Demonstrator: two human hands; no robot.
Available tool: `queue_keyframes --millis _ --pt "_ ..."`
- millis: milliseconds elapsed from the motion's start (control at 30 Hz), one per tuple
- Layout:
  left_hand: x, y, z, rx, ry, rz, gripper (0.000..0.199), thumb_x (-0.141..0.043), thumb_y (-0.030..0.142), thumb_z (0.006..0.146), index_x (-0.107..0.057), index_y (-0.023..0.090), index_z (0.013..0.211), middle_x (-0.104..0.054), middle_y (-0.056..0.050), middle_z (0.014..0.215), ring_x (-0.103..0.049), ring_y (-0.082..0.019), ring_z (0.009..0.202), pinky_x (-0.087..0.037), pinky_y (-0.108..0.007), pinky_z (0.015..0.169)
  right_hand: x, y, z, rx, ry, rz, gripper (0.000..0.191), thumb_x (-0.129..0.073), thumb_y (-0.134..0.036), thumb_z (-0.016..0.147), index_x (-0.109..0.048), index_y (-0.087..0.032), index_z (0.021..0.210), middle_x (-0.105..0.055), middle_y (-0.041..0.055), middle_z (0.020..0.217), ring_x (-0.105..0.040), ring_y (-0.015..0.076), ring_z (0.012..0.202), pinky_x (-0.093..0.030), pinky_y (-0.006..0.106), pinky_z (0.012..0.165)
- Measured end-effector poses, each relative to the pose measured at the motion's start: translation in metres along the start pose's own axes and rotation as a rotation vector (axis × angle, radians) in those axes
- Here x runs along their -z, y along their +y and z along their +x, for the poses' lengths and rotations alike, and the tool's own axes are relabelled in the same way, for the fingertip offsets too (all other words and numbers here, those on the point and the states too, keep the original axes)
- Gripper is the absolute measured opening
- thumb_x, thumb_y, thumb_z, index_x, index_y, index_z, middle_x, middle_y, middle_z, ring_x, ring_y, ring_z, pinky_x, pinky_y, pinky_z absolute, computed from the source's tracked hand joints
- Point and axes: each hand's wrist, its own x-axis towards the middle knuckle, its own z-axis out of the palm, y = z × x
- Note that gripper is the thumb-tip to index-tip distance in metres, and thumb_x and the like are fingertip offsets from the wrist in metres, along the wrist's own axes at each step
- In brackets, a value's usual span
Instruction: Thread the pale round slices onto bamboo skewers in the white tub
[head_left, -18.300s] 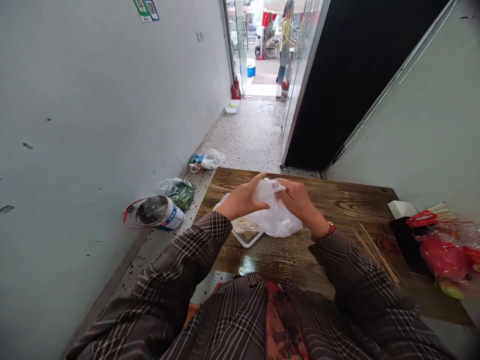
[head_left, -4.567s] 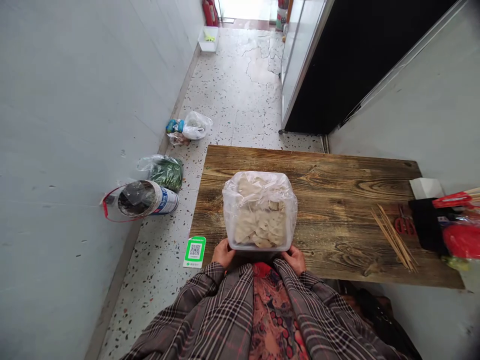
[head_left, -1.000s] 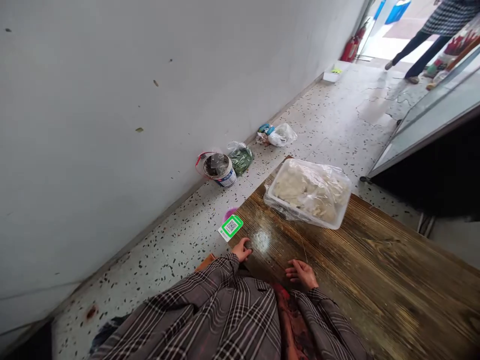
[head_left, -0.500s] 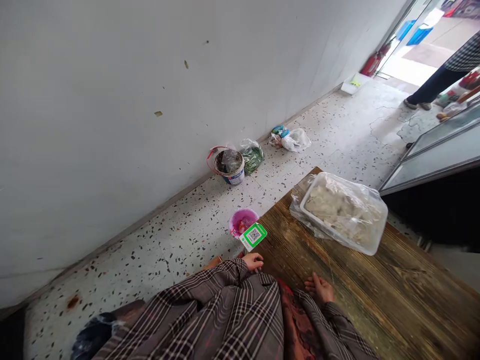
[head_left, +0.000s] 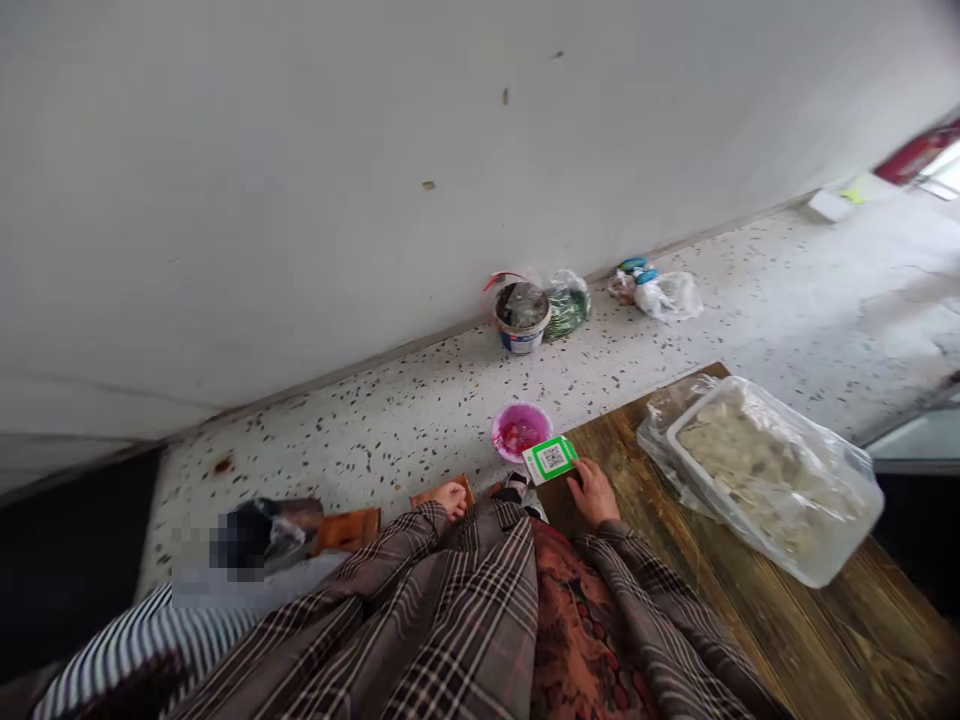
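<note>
A green and white QR code card [head_left: 553, 459] lies at the corner of the wooden table [head_left: 637, 545], jutting past its edge. My right hand [head_left: 595, 493] is over the tabletop, its fingertips at the card's right edge and the thumb apart from the fingers. My left hand [head_left: 452, 498] is off the table in front of my plaid coat, fingers curled in, with nothing visible in them. Right of my right hand stands a white plastic tub [head_left: 780, 480] of pale, dough-like pieces, partly covered with clear plastic.
On the floor beyond the table corner is a pink basin [head_left: 521, 430]. Along the wall stand a bucket [head_left: 523, 325], a bag of greens [head_left: 568, 305] and plastic bags [head_left: 667, 295]. A person in striped clothing [head_left: 150, 630] is close at my left, by a wooden stool [head_left: 349, 530].
My right hand has moved forward across the tabletop to the card. My left hand has drawn away from the table edge to the left. The view has swung left, bringing the striped person in.
</note>
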Motion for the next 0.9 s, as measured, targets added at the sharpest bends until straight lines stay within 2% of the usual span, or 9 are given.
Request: queue_keyframes --millis 67,133,233,333,433,600,767,900 --pt "-0.013 -0.017 -0.014 0.146 0.007 -0.028 0.031 -0.058 0.039 0.093 -0.062 0.012 0.108 -0.065 -0.004 0.098 -0.064 -0.015 0.081 -0.056 -0.031 0.070 -0.002 -0.003 0.004 0.074 -0.027 -0.106 0.057 -0.057 -0.023 0.084 -0.053 -0.019 0.141 -0.031 0.0138 0.160 -0.022 0.0333 0.147 -0.022 0.052 0.118" --pt "-0.027 -0.028 -0.025 0.215 0.014 -0.071 0.031 -0.057 0.038 0.094 -0.061 0.012 0.111 -0.065 -0.006 0.101 -0.064 -0.016 0.084 -0.057 -0.033 0.073 -0.005 -0.004 0.003 0.119 -0.038 -0.286 0.068 -0.061 -0.022 0.082 -0.044 -0.018 0.148 -0.018 0.0158 0.164 -0.011 0.0395 0.149 -0.017 0.062 0.116" --pt "-0.042 -0.039 -0.037 0.217 0.025 -0.135 0.028 -0.058 0.036 0.093 -0.062 0.013 0.108 -0.065 -0.005 0.098 -0.063 -0.014 0.082 -0.056 -0.032 0.072 -0.010 -0.005 -0.004 0.156 -0.039 -0.632 0.076 -0.061 -0.030 0.086 -0.031 -0.017 0.155 -0.012 0.0200 0.165 -0.010 0.0426 0.148 -0.023 0.066 0.111" --pt "-0.043 -0.045 -0.045 0.189 0.054 -0.176 0.016 -0.057 0.026 0.093 -0.061 0.010 0.094 -0.063 -0.001 0.077 -0.059 -0.011 0.070 -0.051 -0.026 0.068 -0.012 -0.005 -0.007 0.169 -0.058 -0.766 0.076 -0.057 -0.037 0.090 -0.026 -0.017 0.157 -0.011 0.0219 0.164 -0.013 0.0430 0.148 -0.028 0.064 0.108" --pt "-0.033 -0.043 -0.048 0.171 0.094 -0.187 0.011 -0.050 0.016 0.091 -0.056 0.010 0.085 -0.059 0.001 0.060 -0.055 -0.010 0.062 -0.043 -0.023 0.065 -0.012 -0.008 -0.006 0.148 -0.050 -0.758 0.078 -0.057 -0.039 0.090 -0.023 -0.018 0.157 -0.009 0.0215 0.165 -0.011 0.0429 0.148 -0.026 0.065 0.108" --pt "-0.005 -0.015 -0.032 0.154 0.114 -0.127 0.009 -0.049 0.017 0.087 -0.053 0.014 0.079 -0.061 0.002 0.060 -0.052 -0.010 0.055 -0.039 -0.024 0.061 -0.011 -0.016 -0.001 0.104 -0.085 -0.675 0.081 -0.061 -0.034 0.087 -0.023 -0.022 0.157 -0.004 0.0153 0.167 -0.006 0.0401 0.151 -0.020 0.065 0.112" --pt "0.027 0.022 0.012 0.137 0.051 -0.028 0.010 -0.048 0.025 0.088 -0.053 0.018 0.085 -0.062 0.002 0.063 -0.056 -0.012 0.055 -0.038 -0.023 0.058 -0.016 -0.025 0.013 0.013 -0.107 -0.630 0.089 -0.064 -0.034 0.083 -0.017 -0.026 0.158 0.001 0.0114 0.167 -0.001 0.0387 0.152 -0.014 0.067 0.113" --pt "0.051 0.052 0.066 0.129 -0.040 0.050 0.016 -0.054 0.035 0.086 -0.050 0.019 0.083 -0.062 0.001 0.062 -0.060 -0.012 0.056 -0.042 -0.022 0.059 -0.025 -0.035 0.026 -0.112 -0.123 -0.609 0.087 -0.060 -0.035 0.084 -0.016 -0.027 0.159 0.003 0.0082 0.167 0.002 0.0376 0.152 -0.013 0.071 0.112"
